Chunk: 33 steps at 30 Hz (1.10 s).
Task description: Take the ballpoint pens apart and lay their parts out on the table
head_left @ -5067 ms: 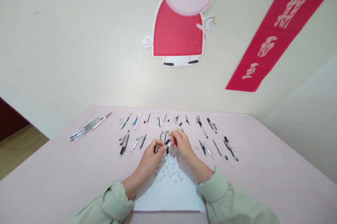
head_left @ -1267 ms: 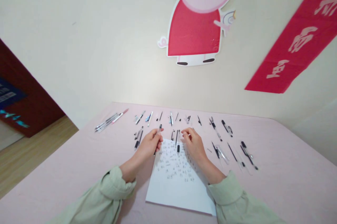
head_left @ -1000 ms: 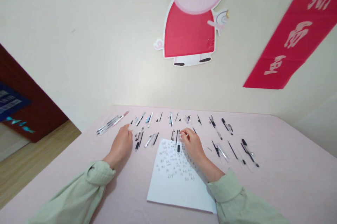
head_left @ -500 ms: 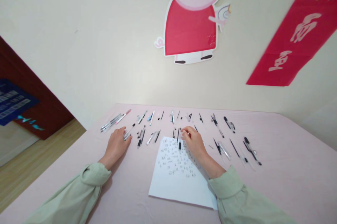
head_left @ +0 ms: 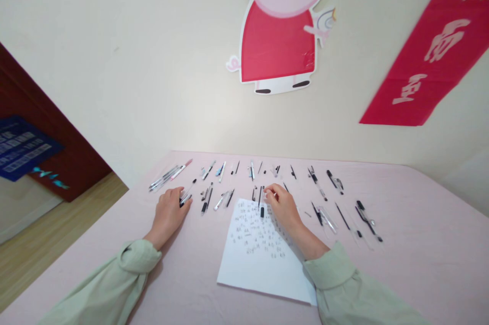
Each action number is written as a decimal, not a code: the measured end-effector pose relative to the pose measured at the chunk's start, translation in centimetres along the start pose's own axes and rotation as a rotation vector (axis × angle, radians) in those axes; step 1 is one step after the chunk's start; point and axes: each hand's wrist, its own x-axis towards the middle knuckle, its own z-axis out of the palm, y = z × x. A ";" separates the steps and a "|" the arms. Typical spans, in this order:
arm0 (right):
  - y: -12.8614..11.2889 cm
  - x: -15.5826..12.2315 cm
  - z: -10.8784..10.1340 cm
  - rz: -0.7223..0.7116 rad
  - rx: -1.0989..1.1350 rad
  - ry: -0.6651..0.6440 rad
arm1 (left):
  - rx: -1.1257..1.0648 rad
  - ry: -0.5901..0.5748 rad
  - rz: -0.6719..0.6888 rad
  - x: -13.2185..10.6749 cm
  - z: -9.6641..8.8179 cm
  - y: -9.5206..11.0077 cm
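My left hand [head_left: 170,213] rests on the table at the left, its thumb and fingers closed about a slim clear pen [head_left: 186,195] with a dark tip. Over the top of a handwritten sheet of paper [head_left: 263,274], my right hand [head_left: 282,205] is in a pinch. Its fingertips meet the upper end of a clear pen barrel [head_left: 262,207] with a black grip. Just left of that barrel lie a thin dark refill [head_left: 260,195] and a small dark pen cap [head_left: 253,193]. The right palm and lower fingers are hidden from view.
Disassembled pens lie in two rows on the pink tablecloth [head_left: 183,274], among them a black pen [head_left: 369,221] at the right. Several whole pens [head_left: 165,178] are bunched at the far left. A wall with a cartoon pig cutout [head_left: 278,45] rises behind the table.
The whole view has shifted slightly. My left thumb and fingers look a little closer about the pen; my right hand keeps its pinch at the barrel.
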 end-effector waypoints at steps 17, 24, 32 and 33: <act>-0.4 0.1 -0.2 0.030 -0.061 -0.018 | -0.156 0.038 -0.144 2.3 -1.1 -0.5; -0.3 0.2 -0.2 0.054 -0.049 -0.027 | 0.238 -0.028 -0.094 6.6 -2.2 -3.1; 0.3 0.2 0.0 0.078 -0.012 -0.033 | 0.309 -0.063 -0.109 7.7 -0.8 -2.7; 0.2 0.2 0.0 0.076 -0.015 -0.034 | 0.287 -0.062 -0.129 7.7 -0.7 -2.7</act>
